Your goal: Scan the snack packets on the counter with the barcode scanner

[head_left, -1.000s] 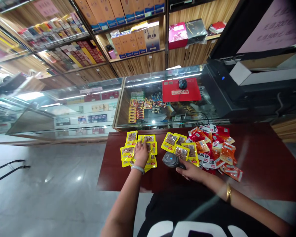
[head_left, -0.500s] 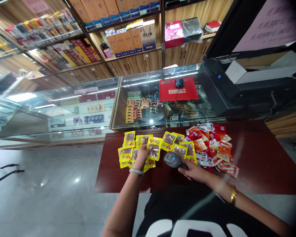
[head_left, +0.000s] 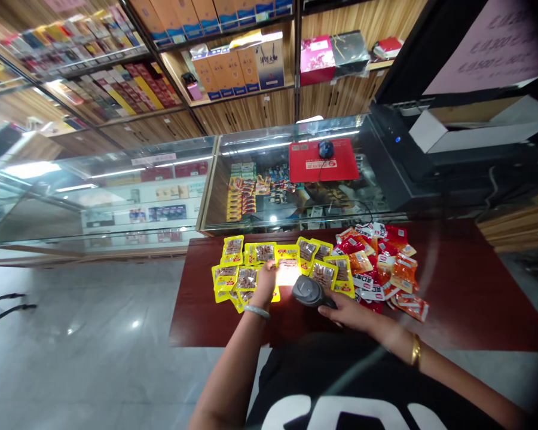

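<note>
My left hand [head_left: 265,283] pinches the left edge of a yellow snack packet [head_left: 288,253]. Bright white light washes out the packet's lower half. In my right hand [head_left: 348,311] is a dark grey handheld barcode scanner [head_left: 307,291], its head directed at that packet and a small distance from it. Several more yellow packets [head_left: 226,278] lie to the left of and under my left hand. Other yellow packets [head_left: 324,275] lie just beyond the scanner. To their right is a heap of red and orange packets [head_left: 379,266].
The packets rest on a dark red wooden tabletop [head_left: 457,298]. Behind it stands a glass display counter [head_left: 246,146] bearing a red mat [head_left: 300,164] and a computer mouse [head_left: 326,149]. A black machine [head_left: 457,170] with an open white box [head_left: 479,134] occupies the right.
My left hand has moved slightly right with the yellow packet, bringing it nearer the scanner. The scanner's light now shines on the packet, and the blue dot on the scanner is no longer visible.
</note>
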`<action>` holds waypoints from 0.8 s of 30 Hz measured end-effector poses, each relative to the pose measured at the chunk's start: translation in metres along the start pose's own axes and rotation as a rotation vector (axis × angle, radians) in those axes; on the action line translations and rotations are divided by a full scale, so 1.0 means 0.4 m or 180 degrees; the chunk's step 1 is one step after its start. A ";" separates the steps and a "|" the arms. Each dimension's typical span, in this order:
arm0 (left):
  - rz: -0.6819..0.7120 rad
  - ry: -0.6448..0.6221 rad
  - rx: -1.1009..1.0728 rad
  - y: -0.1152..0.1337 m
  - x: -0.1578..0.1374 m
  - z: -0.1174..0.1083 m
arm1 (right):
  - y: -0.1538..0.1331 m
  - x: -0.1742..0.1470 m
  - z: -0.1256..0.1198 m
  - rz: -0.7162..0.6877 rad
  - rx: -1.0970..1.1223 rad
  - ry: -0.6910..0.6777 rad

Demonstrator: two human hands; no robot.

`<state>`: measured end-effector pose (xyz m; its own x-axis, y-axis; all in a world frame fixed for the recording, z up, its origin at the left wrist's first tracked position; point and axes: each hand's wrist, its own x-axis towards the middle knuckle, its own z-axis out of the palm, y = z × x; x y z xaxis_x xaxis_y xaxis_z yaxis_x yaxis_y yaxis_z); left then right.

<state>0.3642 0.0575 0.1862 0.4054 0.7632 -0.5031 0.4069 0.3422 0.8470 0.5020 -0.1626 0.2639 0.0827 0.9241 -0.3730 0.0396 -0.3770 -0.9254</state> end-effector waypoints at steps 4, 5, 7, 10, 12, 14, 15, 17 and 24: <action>-0.0045 -0.0482 -0.0188 0.007 -0.028 0.051 | -0.005 -0.004 0.001 0.0056 0.0058 0.0048; -0.0065 -0.0727 -0.0278 0.007 -0.035 0.064 | -0.006 -0.006 0.002 0.0051 0.0078 0.0082; -0.0040 -0.1139 -0.0347 0.002 -0.048 0.076 | -0.006 -0.007 0.006 0.0078 0.0125 0.0129; 0.0122 -0.0766 0.0443 -0.019 -0.070 0.039 | -0.006 -0.009 0.011 0.0202 0.0234 0.0104; 0.0218 0.0034 0.1545 -0.041 -0.092 -0.015 | -0.006 -0.009 0.014 0.0266 0.0303 0.0069; 0.0319 0.0754 0.2527 -0.064 -0.119 -0.070 | -0.005 -0.009 0.016 0.0313 0.0352 0.0064; 0.0355 0.1011 0.2853 -0.075 -0.132 -0.091 | -0.005 -0.008 0.017 0.0331 0.0368 0.0065; 0.0245 0.1381 0.3162 -0.091 -0.153 -0.118 | -0.003 -0.006 0.019 0.0357 0.0377 0.0053; -0.0833 0.1606 0.2303 -0.125 -0.140 -0.165 | 0.005 0.001 0.024 0.0343 0.0277 0.0007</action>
<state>0.2672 0.0336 0.1833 -0.1080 0.9166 -0.3850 0.9172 0.2413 0.3172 0.4927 -0.1625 0.2614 0.0839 0.8785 -0.4703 -0.0560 -0.4671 -0.8824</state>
